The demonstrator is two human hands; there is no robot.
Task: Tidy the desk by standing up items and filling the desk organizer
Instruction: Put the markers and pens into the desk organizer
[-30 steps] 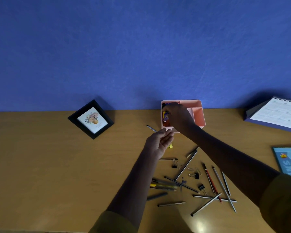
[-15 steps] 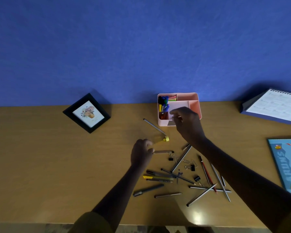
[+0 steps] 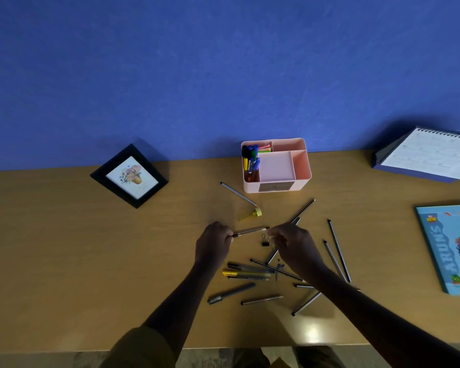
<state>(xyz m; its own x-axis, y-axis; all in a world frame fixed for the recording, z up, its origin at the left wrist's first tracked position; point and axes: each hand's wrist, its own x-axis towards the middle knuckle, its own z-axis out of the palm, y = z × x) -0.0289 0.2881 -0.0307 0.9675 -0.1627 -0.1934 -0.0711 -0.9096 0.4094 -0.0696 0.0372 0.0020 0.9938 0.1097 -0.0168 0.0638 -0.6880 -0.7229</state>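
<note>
Desktop (image 3: 64,248): pen (image 3: 250,231) lying left-right

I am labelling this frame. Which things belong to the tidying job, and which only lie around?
Job:
- pink organizer
- loose pens and pencils
- binder clip
- pen pinched in left hand
- right hand at the clip
- photo frame, lying flat
- calendar

Lying about:
- blue book

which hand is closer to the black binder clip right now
The right hand. Its fingers sit right beside the black binder clip, at its right edge. The left hand is further off to the clip's left, gripping the end of a pen.
</note>
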